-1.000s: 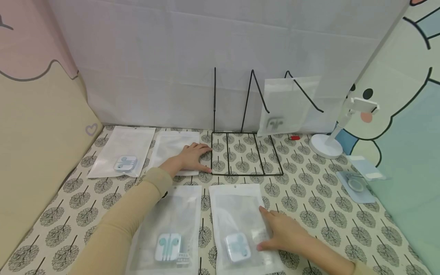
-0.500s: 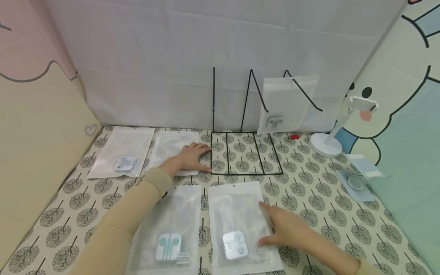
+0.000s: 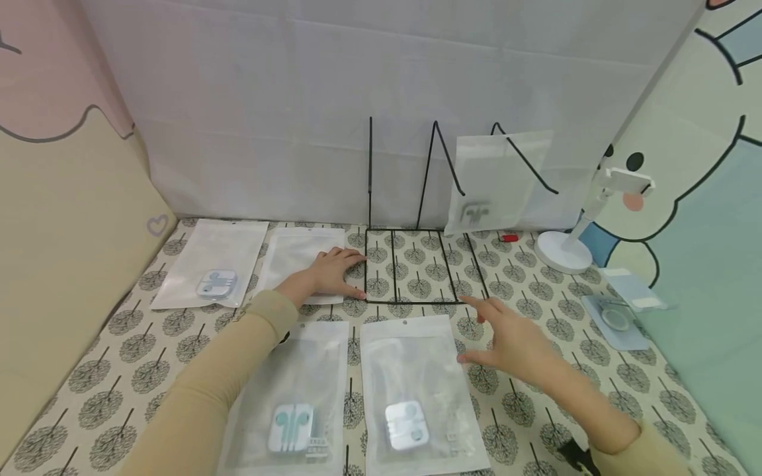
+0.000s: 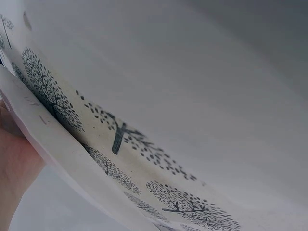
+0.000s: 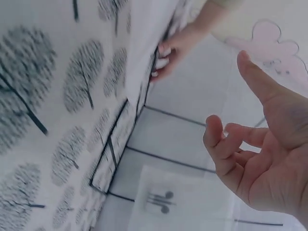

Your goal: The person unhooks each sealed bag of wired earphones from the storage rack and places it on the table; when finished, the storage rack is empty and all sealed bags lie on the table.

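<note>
My left hand (image 3: 333, 272) reaches over a white zip bag (image 3: 294, 248), its spread thumb and fingertips at the left edge of a black wire rack (image 3: 395, 264). My right hand (image 3: 512, 336) holds nothing; thumb and index finger stand apart, just right of a translucent bag (image 3: 417, 370) with boxed earphones (image 3: 407, 424). In the right wrist view its other fingers (image 5: 226, 149) are partly bent. One bag (image 3: 506, 172) with earphones stands upright in the rack's right part. Another earphone bag (image 3: 309, 370) lies beside the front one, partly under my left sleeve.
A further earphone bag (image 3: 208, 258) lies at back left. At right are a white phone stand (image 3: 564, 251), a small red object (image 3: 510, 238) and a pale open case (image 3: 619, 324). Cloth walls (image 3: 268, 119) enclose the tree-patterned tabletop.
The front right bag has shifted slightly up and left. My right hand has left its right edge and moved away from me, toward the rack. The left hand stays in place.
</note>
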`<state>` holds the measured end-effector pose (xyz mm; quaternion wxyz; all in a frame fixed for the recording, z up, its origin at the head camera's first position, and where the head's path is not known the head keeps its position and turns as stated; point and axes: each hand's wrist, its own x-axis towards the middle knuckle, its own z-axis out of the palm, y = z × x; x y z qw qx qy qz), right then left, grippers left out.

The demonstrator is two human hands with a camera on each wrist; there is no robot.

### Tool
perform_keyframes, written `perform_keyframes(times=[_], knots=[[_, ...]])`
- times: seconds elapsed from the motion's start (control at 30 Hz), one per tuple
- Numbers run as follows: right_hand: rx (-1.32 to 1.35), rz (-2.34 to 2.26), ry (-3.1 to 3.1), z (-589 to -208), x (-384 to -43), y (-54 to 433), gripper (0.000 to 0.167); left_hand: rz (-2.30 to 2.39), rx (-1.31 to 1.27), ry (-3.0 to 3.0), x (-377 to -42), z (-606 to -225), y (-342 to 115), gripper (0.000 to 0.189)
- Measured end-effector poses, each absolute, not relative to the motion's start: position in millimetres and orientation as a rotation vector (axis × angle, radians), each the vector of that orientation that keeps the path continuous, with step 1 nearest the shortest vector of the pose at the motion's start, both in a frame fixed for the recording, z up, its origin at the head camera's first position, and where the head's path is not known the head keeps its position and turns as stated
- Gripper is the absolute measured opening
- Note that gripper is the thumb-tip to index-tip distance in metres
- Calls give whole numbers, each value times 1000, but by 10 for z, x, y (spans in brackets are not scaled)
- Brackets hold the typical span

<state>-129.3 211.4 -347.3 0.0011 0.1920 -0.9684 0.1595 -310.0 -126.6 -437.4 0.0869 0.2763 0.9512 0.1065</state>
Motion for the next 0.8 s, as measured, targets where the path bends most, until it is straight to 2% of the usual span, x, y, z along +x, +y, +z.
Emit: perform_keyframes(times=[0.4, 0.8], knots=[[523, 801, -2537, -3259, -2076, 2527, 81, 354, 816, 2817, -3080, -4357, -1273, 100], [260, 1278, -2319, -3193, -2579, 2791, 66, 350, 812, 2824, -3102, -4387, -1283, 102]])
